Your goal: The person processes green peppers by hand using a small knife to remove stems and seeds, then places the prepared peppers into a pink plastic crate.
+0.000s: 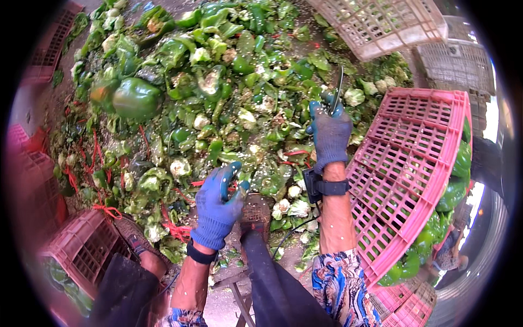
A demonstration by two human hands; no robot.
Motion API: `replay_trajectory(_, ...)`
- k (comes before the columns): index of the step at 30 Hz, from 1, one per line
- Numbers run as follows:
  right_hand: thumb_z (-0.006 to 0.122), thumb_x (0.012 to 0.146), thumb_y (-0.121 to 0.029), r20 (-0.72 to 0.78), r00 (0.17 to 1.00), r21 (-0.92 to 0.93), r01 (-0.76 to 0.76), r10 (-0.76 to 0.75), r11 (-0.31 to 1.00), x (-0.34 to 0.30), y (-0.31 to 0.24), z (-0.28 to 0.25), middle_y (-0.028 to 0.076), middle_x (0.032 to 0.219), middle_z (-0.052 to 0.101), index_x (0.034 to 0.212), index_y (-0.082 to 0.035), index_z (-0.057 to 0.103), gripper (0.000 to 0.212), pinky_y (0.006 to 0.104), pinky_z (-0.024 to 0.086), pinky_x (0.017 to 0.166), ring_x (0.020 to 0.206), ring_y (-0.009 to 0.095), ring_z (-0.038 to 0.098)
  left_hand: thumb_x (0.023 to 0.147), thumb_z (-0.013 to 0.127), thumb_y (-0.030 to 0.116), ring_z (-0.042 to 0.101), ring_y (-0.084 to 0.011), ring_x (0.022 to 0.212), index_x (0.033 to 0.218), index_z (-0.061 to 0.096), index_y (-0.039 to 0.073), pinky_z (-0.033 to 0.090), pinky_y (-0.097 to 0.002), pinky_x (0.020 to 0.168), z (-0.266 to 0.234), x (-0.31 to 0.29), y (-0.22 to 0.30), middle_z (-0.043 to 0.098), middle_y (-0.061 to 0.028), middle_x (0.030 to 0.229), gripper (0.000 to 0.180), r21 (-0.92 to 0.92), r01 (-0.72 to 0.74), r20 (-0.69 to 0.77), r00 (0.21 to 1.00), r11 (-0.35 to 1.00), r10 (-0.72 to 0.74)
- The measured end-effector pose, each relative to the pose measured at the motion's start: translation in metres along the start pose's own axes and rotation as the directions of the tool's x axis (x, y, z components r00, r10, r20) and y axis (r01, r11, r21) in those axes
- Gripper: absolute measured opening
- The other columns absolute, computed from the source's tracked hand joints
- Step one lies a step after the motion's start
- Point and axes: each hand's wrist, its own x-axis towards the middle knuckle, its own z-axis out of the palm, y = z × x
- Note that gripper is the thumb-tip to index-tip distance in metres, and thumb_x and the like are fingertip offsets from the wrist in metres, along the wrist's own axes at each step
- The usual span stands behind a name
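My left hand [217, 207], in a blue knit glove with darker fingertips, hovers over the scraps near my foot. Its thumb and fingers are apart, with nothing between them. Farther forward, my gloved right hand [332, 133] is closed on a knife [340, 84] whose narrow blade points up and away. Below both hands spreads a thick heap of cut green pepper scraps [261, 128], with cores, seeds and pale tops. A large whole green pepper [137, 99] is at the upper left; whether it rests on the heap or is in the air, I cannot tell.
A tilted pink crate [406, 163] stands close to my right arm, with green peppers [417, 253] along its far side. A whitish crate [381, 24] is at the top, grey crates [455, 62] behind. Another pink crate [81, 245] sits lower left. Red ties [175, 229] lie among scraps.
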Motion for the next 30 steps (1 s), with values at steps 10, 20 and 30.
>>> replay_trajectory(10,0.081,0.093,-0.021,0.493,0.867,-0.031,0.102,-0.073,0.994,-0.038,-0.048,0.075,0.010,0.084,0.078,0.127,-0.001,0.075,0.039,0.0334,0.060,0.062,0.064,0.014,0.071,0.089,0.082,0.015,0.069,-0.0386,0.111,0.130,0.071,0.006,0.056,-0.0449,0.097,-0.047,0.036,-0.016,0.073,-0.0175,0.122,0.044,0.442,0.121,-0.299,0.954,0.889,0.019)
replay_trajectory(20,0.077,0.098,-0.024,0.674,0.736,-0.185,0.261,-0.071,0.947,-0.073,-0.035,0.074,0.014,0.083,0.077,0.130,-0.002,0.073,0.039,0.0351,0.059,0.059,0.058,0.015,0.070,0.075,0.081,0.013,0.068,-0.0402,0.105,0.120,0.073,0.008,0.053,-0.0507,0.093,-0.061,-0.048,-0.049,0.071,-0.0180,0.114,0.046,0.623,0.209,-0.166,0.977,0.754,-0.134)
replay_trajectory(30,0.074,0.100,-0.017,0.563,0.821,-0.118,-0.029,0.091,0.993,-0.103,-0.026,0.038,0.007,0.099,0.077,0.130,-0.003,0.074,0.033,0.0266,0.054,0.053,0.069,0.010,0.066,0.098,0.070,-0.002,0.070,-0.0129,0.102,0.131,0.072,0.001,0.056,-0.0264,0.090,-0.090,-0.080,-0.047,0.077,-0.0056,0.119,0.034,-0.527,0.493,-0.279,0.669,0.692,-0.689)
